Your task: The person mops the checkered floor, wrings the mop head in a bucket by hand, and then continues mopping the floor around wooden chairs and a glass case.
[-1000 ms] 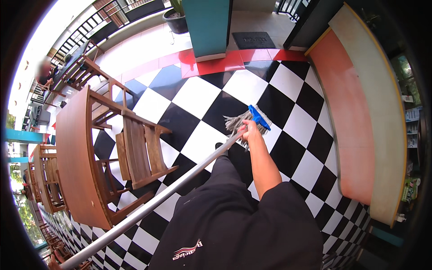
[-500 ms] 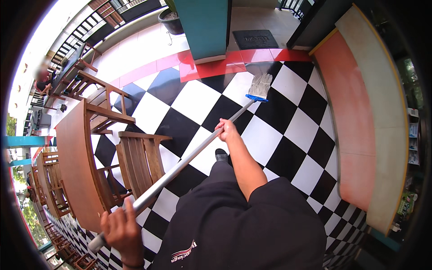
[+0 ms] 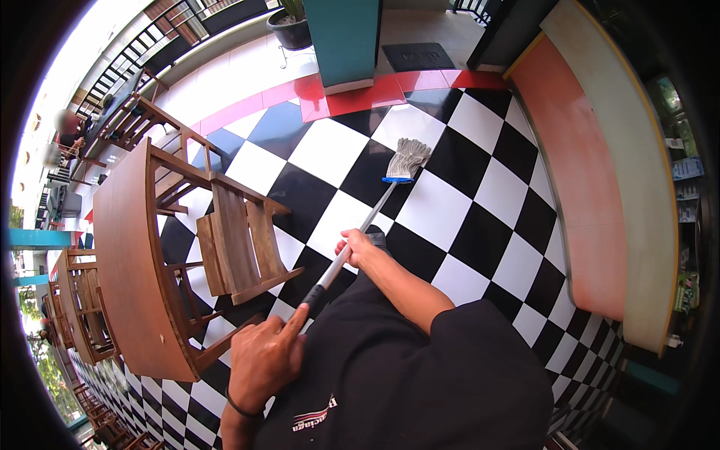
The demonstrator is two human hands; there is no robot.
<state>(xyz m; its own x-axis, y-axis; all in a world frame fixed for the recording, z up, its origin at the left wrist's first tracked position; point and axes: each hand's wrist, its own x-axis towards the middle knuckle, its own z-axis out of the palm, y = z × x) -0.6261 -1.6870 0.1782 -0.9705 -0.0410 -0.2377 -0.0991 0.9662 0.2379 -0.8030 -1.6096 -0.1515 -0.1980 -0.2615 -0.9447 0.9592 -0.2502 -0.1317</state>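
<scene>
A string mop with a blue clamp and a long silver pole lies with its grey-white strands on the black-and-white checkered floor, ahead of me. My left hand is closed round the dark upper grip of the pole, low and to the left in front of my body. Farther along the shaft, my right hand wraps the silver part with its fingers. The pole slants from lower left up to the mop head. One of my shoes shows partly behind my right hand.
Left of me stand a brown wooden table and a slatted wooden chair. A teal pillar, a potted plant and a dark doormat are ahead. An orange-and-cream counter runs along the right. Another person sits far left.
The mop head has moved left and nearer to me. Both hands have shifted with the pole: my left hand up and rightward, my right hand back toward my body. My view has shifted slightly.
</scene>
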